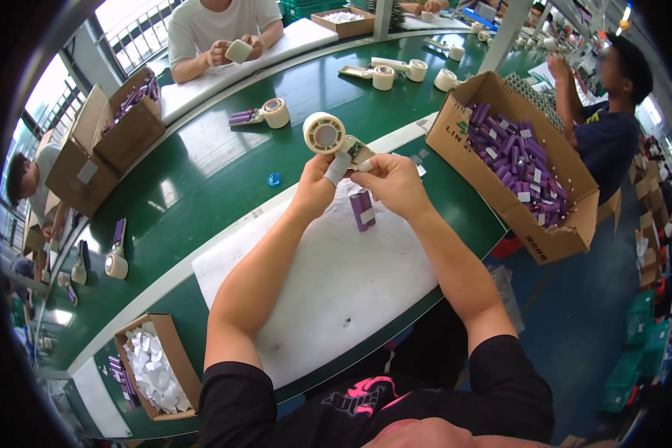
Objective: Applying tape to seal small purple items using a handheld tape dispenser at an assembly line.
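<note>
My left hand [318, 187], a pale covering on one of its fingers, is closed on a cream handheld fan [324, 133] with a round head. The fan's handle is open and shows a small green circuit board [355, 149]. At the handle's end my right hand [393, 181] has its fingers pinched together; what exactly they grip is too small to tell. Just below hangs or stands a purple battery pack [363, 210] with a white label, over the white foam sheet [328, 299]. Whether it touches the sheet, I cannot tell.
A large cardboard box [455, 142] of purple battery packs stands at the right. Lower left is a carton of white pieces [157, 366]. Several fans, one beside a blue round item [274, 179], lie on the green conveyor [201, 187]. Co-workers sit across and at the right.
</note>
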Available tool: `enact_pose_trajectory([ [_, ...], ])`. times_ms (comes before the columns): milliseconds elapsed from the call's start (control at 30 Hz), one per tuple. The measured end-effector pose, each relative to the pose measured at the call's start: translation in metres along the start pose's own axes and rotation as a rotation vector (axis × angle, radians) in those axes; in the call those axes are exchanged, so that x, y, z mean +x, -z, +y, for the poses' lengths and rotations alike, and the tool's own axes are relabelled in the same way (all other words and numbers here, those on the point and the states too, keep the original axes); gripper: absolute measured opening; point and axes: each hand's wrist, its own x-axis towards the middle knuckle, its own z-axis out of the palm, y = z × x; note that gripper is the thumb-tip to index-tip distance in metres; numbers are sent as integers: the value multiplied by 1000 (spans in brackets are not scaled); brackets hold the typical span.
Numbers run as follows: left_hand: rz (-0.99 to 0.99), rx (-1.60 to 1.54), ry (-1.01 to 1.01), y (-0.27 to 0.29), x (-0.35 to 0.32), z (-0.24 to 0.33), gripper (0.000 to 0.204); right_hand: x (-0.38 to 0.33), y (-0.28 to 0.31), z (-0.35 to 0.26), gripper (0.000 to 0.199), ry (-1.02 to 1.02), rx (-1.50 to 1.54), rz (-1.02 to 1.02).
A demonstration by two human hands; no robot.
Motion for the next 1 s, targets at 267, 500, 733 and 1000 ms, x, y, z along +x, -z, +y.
enact_pose_trajectory([
  [267,8,207,-80,-6,-4,-5,28,0,1,9,13,12,-10,19],
  [500,49,127,-88,-11,-3,-5,28,0,-6,10,13,81,36,94],
  [733,61,226,-158,-13,-4,-7,26,0,-10,10,10,106,80,118],
  [1000,35,571,-242,-15,-4,-3,25,4,-4,17,9,-25,295,26],
])
